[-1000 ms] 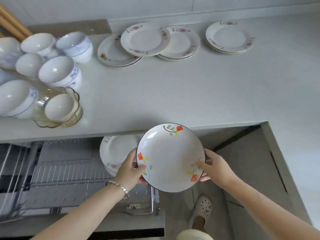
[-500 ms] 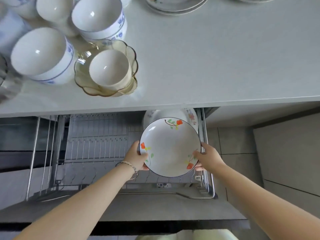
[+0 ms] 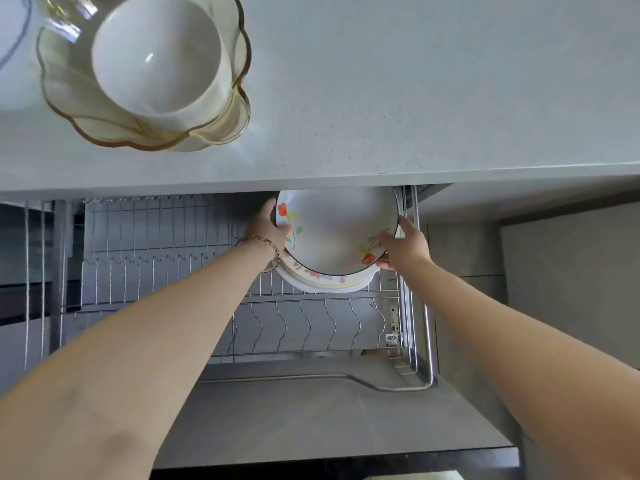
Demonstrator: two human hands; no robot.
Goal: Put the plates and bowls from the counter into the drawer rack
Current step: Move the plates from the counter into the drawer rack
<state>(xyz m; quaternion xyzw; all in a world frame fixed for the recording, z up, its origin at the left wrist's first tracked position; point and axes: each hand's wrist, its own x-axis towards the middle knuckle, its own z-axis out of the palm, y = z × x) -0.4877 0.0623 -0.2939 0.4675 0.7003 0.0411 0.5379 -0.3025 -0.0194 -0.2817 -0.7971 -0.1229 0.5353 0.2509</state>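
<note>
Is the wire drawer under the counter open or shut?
Open. The drawer rack sticks out past the counter edge, its wire slots exposed from above.

Both bare arms reach forward and slightly inward, almost straight at the elbows. The left grip (image 3: 268,225) curls round the left rim of the plate (image 3: 341,228), thumb lying on its face. The right grip (image 3: 403,245) holds the opposite rim, thumb on top, forefinger along the edge, other fingers beneath.
</note>
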